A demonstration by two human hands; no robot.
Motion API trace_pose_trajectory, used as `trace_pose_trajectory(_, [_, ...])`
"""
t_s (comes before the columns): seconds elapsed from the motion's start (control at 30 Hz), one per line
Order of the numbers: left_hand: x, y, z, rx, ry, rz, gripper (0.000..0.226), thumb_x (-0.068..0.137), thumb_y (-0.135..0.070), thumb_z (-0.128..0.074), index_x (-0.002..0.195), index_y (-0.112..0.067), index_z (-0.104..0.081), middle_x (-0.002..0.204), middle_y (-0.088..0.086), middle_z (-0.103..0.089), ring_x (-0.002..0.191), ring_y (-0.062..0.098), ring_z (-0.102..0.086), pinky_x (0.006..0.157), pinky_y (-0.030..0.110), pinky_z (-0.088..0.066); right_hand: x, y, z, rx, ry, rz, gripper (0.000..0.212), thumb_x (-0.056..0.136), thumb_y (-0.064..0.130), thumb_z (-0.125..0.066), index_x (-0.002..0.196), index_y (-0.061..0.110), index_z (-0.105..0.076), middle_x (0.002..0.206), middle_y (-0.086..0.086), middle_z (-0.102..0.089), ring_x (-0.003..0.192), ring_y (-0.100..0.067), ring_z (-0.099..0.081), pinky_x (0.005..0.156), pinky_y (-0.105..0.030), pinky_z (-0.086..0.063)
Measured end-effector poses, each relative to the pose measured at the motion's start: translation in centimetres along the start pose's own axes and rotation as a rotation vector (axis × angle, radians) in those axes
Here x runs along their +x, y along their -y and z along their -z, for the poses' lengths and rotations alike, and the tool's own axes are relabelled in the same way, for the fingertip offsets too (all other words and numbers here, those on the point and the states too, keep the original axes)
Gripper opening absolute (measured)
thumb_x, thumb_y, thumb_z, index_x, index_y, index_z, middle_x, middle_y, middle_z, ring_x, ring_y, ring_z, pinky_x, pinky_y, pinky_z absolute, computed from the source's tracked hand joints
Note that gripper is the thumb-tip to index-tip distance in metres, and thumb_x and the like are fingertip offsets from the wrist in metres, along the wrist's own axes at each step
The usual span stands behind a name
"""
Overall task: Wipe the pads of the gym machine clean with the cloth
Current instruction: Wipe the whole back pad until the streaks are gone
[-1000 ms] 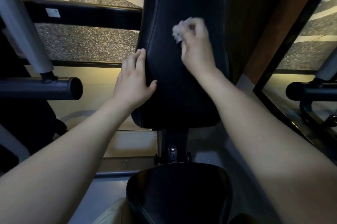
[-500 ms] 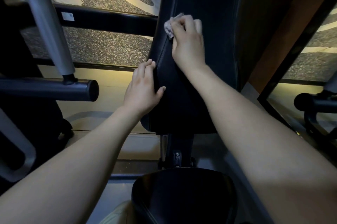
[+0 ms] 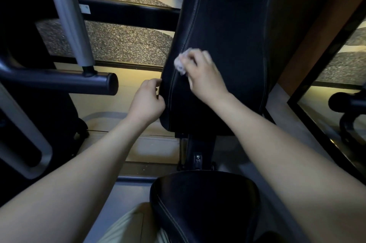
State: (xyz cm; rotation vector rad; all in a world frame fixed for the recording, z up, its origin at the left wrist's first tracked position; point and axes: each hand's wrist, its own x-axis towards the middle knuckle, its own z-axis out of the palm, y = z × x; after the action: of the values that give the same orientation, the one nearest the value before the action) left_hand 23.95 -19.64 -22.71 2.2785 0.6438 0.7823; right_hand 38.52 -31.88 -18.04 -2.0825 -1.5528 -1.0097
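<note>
Grey handle bar (image 3: 69, 19) stands left, seat pad (image 3: 204, 203) below. Back pad (image 3: 227, 44) runs upright. Right hand (image 3: 206, 76) clamps the cloth (image 3: 181, 62) against its left seam; left hand (image 3: 147, 102) curls round its edge.

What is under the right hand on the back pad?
A crumpled pale cloth sticks out past the fingers of the right hand, pressed on the black back pad. The rest of the cloth is covered.

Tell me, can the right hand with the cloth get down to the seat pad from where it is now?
Probably yes. The right hand presses the cloth on the back pad, and the seat pad lies uncovered directly below, with nothing visible between them.
</note>
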Motion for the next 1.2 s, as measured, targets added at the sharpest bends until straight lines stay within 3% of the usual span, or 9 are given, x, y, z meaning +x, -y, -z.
trace_pose_trajectory(0.13, [-0.2,0.7,0.4,0.135,-0.019,0.076,0.048,0.089,-0.01,-0.05,0.138,-0.012,-0.052,0.134,0.01,-0.053,0.127,0.029,-0.048,0.105,0.041,-0.043,-0.4,1.9,-1.5,0.061,-0.046,-0.075,0.048,0.086,-0.006,-0.062,0.132,0.005,-0.06,0.129,-0.013,-0.056,0.108,-0.031,-0.049,0.084,-0.039,-0.051])
trace_pose_trajectory(0.23, [-0.7,1.5,0.4,0.15,-0.02,0.128,0.046,0.089,-0.011,-0.05,0.134,-0.015,-0.054,0.133,0.009,-0.053,0.125,0.029,-0.049,0.103,0.044,-0.046,-5.9,3.6,-4.0,0.043,0.094,0.14,0.055,0.077,-0.009,-0.064,0.13,0.002,-0.059,0.129,-0.016,-0.056,0.108,-0.034,-0.048,0.085,-0.044,-0.051])
trace_pose_trajectory(0.3, [-1.1,1.8,0.3,0.147,-0.018,0.139,0.045,0.089,-0.012,-0.05,0.133,-0.015,-0.054,0.133,0.009,-0.053,0.123,0.028,-0.051,0.102,0.045,-0.047,-9.4,4.0,-4.4,0.006,0.255,0.352,0.047,0.082,-0.002,-0.057,0.129,0.001,-0.06,0.128,-0.016,-0.058,0.11,-0.036,-0.051,0.09,-0.046,-0.051])
trace_pose_trajectory(0.4, [-1.2,1.9,0.3,0.136,-0.028,0.129,0.046,0.087,-0.011,-0.049,0.132,-0.014,-0.055,0.131,0.009,-0.054,0.121,0.028,-0.052,0.101,0.043,-0.047,-9.1,2.9,-3.7,-0.013,0.299,0.444,0.043,0.088,0.007,-0.041,0.125,0.005,-0.064,0.129,-0.015,-0.06,0.106,-0.033,-0.055,0.086,-0.044,-0.053])
trace_pose_trajectory(0.57, [-0.9,1.2,0.8,0.106,-0.049,0.11,0.044,0.086,-0.009,-0.047,0.128,-0.013,-0.057,0.125,0.009,-0.056,0.119,0.028,-0.052,0.102,0.041,-0.045,0.0,1.4,-1.2,-0.02,0.091,0.023,0.054,0.078,-0.01,-0.06,0.13,0.002,-0.058,0.135,-0.018,-0.054,0.107,-0.039,-0.05,0.076,-0.047,-0.055])
trace_pose_trajectory(0.67, [-0.4,0.7,1.3,0.089,-0.072,0.111,0.044,0.086,-0.008,-0.047,0.128,-0.013,-0.058,0.125,0.007,-0.056,0.117,0.026,-0.053,0.101,0.041,-0.046,4.9,0.5,0.5,-0.029,0.011,-0.134,0.043,0.09,-0.001,-0.056,0.132,0.009,-0.058,0.137,-0.009,-0.053,0.114,-0.034,-0.048,0.086,-0.046,-0.051])
trace_pose_trajectory(0.77, [0.1,0.5,1.6,0.066,-0.092,0.123,0.045,0.085,-0.005,-0.046,0.128,-0.014,-0.057,0.126,0.007,-0.057,0.118,0.025,-0.053,0.101,0.039,-0.046,5.7,1.2,-0.5,-0.018,-0.012,-0.157,0.037,0.093,0.01,-0.046,0.127,0.014,-0.06,0.134,-0.003,-0.056,0.116,-0.028,-0.046,0.094,-0.044,-0.049])
trace_pose_trajectory(1.0, [-0.3,1.5,1.2,0.053,-0.097,0.193,0.047,0.085,-0.003,-0.046,0.129,-0.016,-0.057,0.128,0.007,-0.059,0.117,0.027,-0.056,0.097,0.035,-0.047,-6.1,6.0,-5.1,-0.091,0.157,0.23,0.041,0.09,0.005,-0.046,0.126,0.007,-0.063,0.144,-0.008,-0.053,0.122,-0.031,-0.044,0.099,-0.044,-0.03])
trace_pose_trajectory(1.2, [-0.6,1.5,0.5,0.001,-0.104,0.098,0.044,0.088,-0.008,-0.048,0.131,-0.015,-0.055,0.126,0.007,-0.056,0.114,0.026,-0.055,0.099,0.038,-0.047,-14.1,3.8,-5.9,-0.161,0.261,0.419,0.031,0.103,0.007,-0.041,0.111,0.011,-0.071,0.12,-0.003,-0.067,0.108,-0.029,-0.059,0.093,-0.041,-0.041])
